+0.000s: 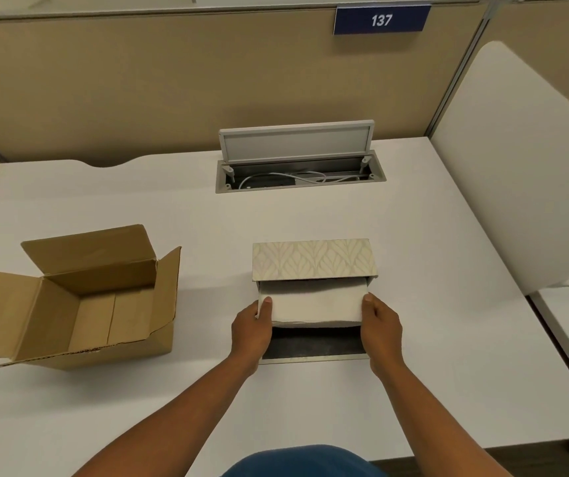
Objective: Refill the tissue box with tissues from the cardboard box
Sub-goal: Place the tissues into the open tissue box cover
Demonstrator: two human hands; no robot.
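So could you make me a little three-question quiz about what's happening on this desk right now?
1. True or false: the cardboard box still has tissues lying in it.
2. What does the left hand share with the right hand?
A. the cardboard box's flap
B. the stack of tissues
C. the hatch lid
3. Fill in: the number on the blue sign is ___.

Key
1. False. The box stands open and looks empty.
2. B. Each hand holds one end of the stack, which sits partly inside the patterned tissue box.
3. 137.
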